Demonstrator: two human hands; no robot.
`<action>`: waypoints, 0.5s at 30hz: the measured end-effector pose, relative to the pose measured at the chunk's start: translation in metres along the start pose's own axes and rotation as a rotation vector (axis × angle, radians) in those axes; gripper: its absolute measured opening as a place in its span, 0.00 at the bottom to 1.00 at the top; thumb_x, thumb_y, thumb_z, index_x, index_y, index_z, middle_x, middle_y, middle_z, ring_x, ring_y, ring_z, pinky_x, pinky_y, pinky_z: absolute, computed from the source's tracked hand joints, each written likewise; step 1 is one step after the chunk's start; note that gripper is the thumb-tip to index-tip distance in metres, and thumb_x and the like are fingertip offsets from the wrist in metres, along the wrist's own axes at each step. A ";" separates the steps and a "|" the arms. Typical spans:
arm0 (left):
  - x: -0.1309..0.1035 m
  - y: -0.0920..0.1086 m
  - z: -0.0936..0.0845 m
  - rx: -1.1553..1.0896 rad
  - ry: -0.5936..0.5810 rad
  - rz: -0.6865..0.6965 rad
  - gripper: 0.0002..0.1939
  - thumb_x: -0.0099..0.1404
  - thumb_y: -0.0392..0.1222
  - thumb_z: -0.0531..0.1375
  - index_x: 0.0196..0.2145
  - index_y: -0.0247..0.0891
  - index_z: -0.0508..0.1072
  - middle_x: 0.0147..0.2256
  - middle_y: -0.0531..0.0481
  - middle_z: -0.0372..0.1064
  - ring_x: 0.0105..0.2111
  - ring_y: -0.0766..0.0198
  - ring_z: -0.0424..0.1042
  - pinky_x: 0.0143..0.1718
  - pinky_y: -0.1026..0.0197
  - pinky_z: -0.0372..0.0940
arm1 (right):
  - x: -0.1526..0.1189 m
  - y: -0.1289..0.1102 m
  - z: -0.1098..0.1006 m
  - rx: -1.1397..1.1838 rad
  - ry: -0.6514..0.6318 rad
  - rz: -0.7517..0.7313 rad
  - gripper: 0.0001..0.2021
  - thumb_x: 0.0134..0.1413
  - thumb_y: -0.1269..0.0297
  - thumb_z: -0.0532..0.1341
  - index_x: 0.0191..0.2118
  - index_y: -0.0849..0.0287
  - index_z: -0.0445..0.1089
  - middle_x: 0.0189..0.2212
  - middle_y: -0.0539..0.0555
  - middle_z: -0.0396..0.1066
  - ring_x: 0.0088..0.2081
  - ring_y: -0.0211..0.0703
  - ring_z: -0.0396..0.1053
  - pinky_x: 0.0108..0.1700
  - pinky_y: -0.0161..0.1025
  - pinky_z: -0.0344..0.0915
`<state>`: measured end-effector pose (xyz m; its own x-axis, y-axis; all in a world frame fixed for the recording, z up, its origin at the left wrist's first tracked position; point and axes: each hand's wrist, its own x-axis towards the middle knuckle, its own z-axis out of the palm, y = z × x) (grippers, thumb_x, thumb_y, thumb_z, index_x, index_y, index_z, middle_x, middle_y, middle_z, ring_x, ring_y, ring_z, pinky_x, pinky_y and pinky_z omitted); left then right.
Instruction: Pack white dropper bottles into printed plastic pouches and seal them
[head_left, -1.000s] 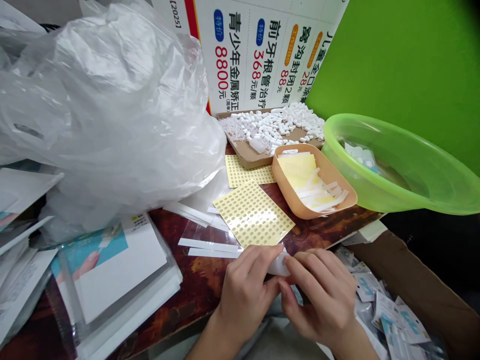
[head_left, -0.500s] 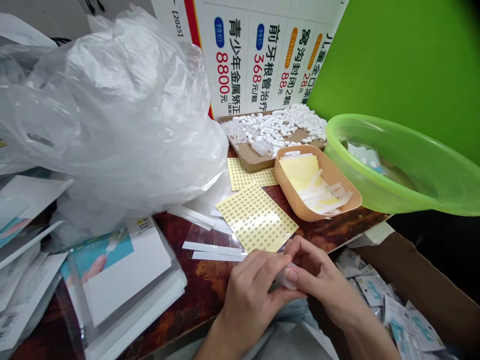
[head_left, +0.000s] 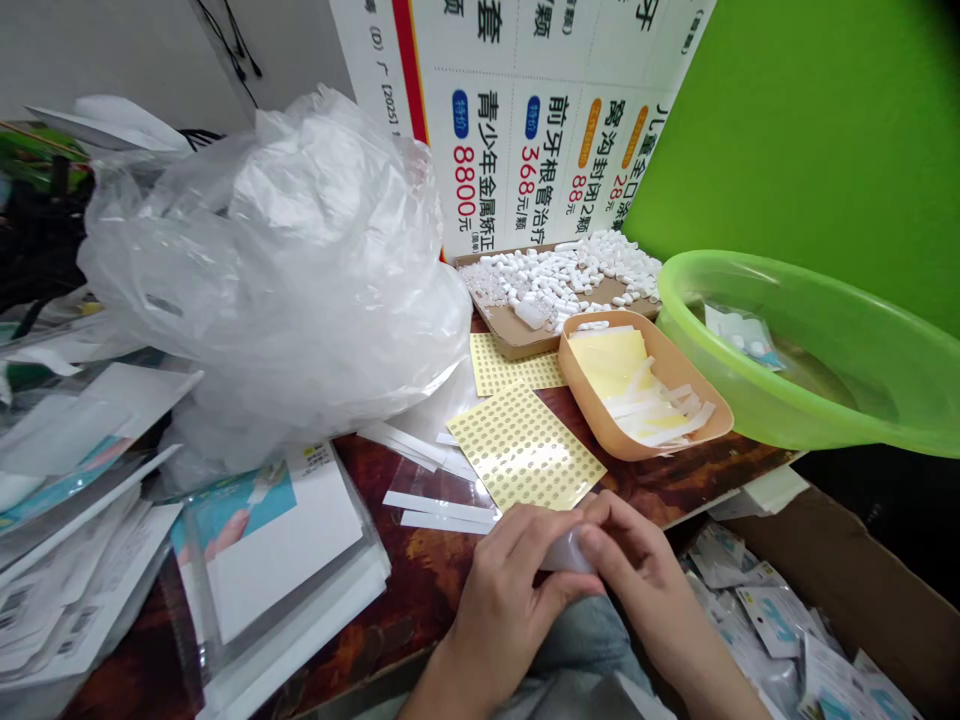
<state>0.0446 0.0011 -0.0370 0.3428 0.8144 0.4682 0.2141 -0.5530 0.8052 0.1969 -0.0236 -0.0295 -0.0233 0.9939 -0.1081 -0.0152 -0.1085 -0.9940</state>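
Item: one small white piece (head_left: 568, 552), translucent and smooth, held between two bare hands just off the near edge of the desk (head_left: 424, 580), above the lap. Left hand (head_left: 510, 585): back upward, wrist low, forearm slanting up and to the right; fingers bent close together, narrow, forefinger over the piece and thumb beneath it. Right hand (head_left: 641, 570): forearm slanting up and to the left, forefinger arched high, thumb laid on the piece's right end in a narrow pinch. The fingers cover much of the piece, so its full shape cannot be told. Just beyond the hands, toward the middle of the near edge: a yellow sticker sheet (head_left: 529, 447), with white strips (head_left: 448, 513) beside it. Near the desk's right corner: an orange tub (head_left: 600, 430) of paper scraps (head_left: 664, 405). Far edge: a cardboard tray (head_left: 521, 343) of white plugs (head_left: 555, 280); to its right, a green basin (head_left: 742, 400). Left part: a large plastic bag (head_left: 300, 270) behind a stack of bagged cards (head_left: 285, 565). Below the right corner: a box (head_left: 862, 550) with small packets (head_left: 776, 615).
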 end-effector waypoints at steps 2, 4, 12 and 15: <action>-0.005 0.001 -0.002 -0.003 0.034 0.001 0.18 0.64 0.52 0.61 0.48 0.42 0.72 0.37 0.47 0.77 0.37 0.59 0.76 0.39 0.60 0.71 | -0.002 -0.003 0.002 -0.073 -0.052 -0.055 0.14 0.62 0.53 0.58 0.30 0.57 0.64 0.26 0.48 0.63 0.30 0.38 0.62 0.32 0.34 0.60; -0.013 0.002 -0.008 -0.005 0.069 -0.018 0.18 0.66 0.55 0.59 0.49 0.43 0.71 0.37 0.48 0.76 0.36 0.60 0.76 0.37 0.62 0.72 | -0.001 -0.007 0.004 -0.200 -0.052 -0.127 0.16 0.65 0.54 0.54 0.28 0.57 0.63 0.25 0.48 0.64 0.28 0.38 0.62 0.30 0.34 0.61; -0.025 0.022 -0.032 -0.235 0.339 -0.350 0.21 0.67 0.61 0.54 0.47 0.45 0.73 0.38 0.48 0.79 0.36 0.61 0.76 0.37 0.64 0.70 | 0.119 -0.087 0.036 -1.013 0.236 -0.370 0.11 0.65 0.60 0.52 0.39 0.59 0.69 0.38 0.59 0.72 0.40 0.47 0.70 0.41 0.42 0.65; -0.023 0.031 -0.031 -0.419 0.461 -0.330 0.20 0.63 0.59 0.61 0.46 0.45 0.71 0.38 0.50 0.78 0.32 0.65 0.75 0.30 0.68 0.70 | 0.188 -0.107 0.054 -1.183 0.287 -0.247 0.11 0.66 0.62 0.55 0.46 0.63 0.70 0.45 0.61 0.72 0.47 0.50 0.70 0.48 0.49 0.67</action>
<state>0.0148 -0.0290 -0.0115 -0.1214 0.9706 0.2077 -0.1616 -0.2258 0.9607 0.1406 0.1741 0.0571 0.0737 0.9699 0.2320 0.9259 0.0199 -0.3773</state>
